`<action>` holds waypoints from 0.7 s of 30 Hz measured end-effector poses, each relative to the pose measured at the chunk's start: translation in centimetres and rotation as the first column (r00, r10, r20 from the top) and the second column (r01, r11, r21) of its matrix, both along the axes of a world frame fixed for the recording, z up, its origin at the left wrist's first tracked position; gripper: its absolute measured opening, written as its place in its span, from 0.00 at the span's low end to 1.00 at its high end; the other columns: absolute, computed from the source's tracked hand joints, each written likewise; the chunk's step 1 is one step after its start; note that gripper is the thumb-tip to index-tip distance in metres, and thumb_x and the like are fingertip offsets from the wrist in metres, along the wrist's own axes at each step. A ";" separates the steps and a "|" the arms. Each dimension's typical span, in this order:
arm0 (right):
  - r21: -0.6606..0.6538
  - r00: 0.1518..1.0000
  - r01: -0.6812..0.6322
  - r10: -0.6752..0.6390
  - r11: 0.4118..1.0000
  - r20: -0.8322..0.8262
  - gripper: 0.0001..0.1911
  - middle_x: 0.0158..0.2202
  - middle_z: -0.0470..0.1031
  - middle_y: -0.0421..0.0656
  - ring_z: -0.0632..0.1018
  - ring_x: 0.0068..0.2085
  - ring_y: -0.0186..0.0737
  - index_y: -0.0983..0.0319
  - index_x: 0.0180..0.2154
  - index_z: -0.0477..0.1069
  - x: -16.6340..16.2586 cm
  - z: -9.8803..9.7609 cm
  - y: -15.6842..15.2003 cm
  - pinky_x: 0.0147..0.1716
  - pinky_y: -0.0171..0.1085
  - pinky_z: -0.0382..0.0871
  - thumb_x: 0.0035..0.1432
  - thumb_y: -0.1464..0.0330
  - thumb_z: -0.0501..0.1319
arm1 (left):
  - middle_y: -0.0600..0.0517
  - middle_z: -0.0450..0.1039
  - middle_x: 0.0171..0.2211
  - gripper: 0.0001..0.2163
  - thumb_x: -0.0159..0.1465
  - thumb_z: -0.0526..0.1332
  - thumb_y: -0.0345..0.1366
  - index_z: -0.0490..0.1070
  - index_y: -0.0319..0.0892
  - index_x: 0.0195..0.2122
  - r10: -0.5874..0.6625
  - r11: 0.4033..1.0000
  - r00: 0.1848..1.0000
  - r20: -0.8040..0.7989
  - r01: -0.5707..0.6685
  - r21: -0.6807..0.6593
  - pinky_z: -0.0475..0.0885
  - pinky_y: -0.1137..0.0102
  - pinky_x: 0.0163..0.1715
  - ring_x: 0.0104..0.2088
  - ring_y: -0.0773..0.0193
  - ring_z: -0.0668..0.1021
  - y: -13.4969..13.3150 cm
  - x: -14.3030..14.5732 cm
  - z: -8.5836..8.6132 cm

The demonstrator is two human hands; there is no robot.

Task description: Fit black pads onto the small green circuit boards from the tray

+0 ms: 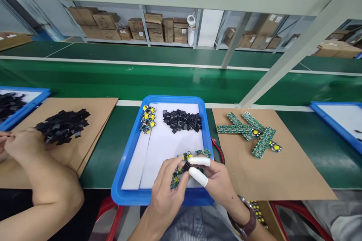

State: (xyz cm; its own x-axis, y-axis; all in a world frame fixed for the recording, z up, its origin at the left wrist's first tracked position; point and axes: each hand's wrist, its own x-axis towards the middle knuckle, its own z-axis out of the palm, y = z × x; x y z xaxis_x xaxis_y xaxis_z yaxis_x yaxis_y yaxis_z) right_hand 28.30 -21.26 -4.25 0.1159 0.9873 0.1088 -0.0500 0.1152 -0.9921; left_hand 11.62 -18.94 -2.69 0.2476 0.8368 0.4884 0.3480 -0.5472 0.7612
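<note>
My left hand (166, 184) and my right hand (212, 177) meet over the near edge of a blue tray (127, 158). Together they pinch a small green circuit board strip (181, 169) with yellow and black parts. White finger cots cover my right thumb and forefinger. Inside the tray lie a heap of small black parts (182, 120), a cluster of yellow-topped boards (148, 118) at the far left, and white paper lining.
Green circuit board strips (251, 131) lie on brown cardboard to the right. A co-worker's arm and hand (25, 147) rest at the left beside a pile of black parts (63, 125). More blue trays (336, 120) stand at both sides. A green conveyor runs behind.
</note>
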 end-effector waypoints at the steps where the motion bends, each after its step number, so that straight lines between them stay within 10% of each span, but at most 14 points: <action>1: 0.010 1.000 0.003 -0.003 1.000 0.005 0.13 0.44 0.84 0.45 0.84 0.43 0.44 0.56 0.47 0.83 0.1 0.0 -0.1 0.46 0.42 0.81 0.60 0.66 0.71 | 0.48 0.76 0.45 0.27 0.66 0.64 0.24 0.66 0.52 0.64 0.002 1.000 1.000 -0.005 -0.002 -0.002 0.80 0.62 0.49 0.46 0.58 0.81 -0.1 0.1 0.0; 21: 0.267 0.975 0.030 -0.087 0.963 0.204 0.23 0.44 0.78 0.44 0.79 0.44 0.42 0.52 0.57 0.75 -0.3 1.4 -1.7 0.45 0.41 0.76 0.64 0.78 0.63 | 0.48 0.82 0.41 0.06 0.65 0.69 0.38 0.84 0.45 0.40 0.050 0.799 0.934 0.355 0.176 -0.575 0.80 0.71 0.45 0.43 0.59 0.83 -0.3 0.3 1.0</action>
State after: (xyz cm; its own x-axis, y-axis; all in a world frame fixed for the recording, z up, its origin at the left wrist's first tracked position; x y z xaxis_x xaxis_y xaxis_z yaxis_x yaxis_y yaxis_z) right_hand 27.99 -22.98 -2.84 0.1186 0.9133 0.3896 0.1731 0.3673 -0.9138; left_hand 11.92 -19.26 -1.64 0.2255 0.9737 -0.0327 -0.0090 0.0357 0.9993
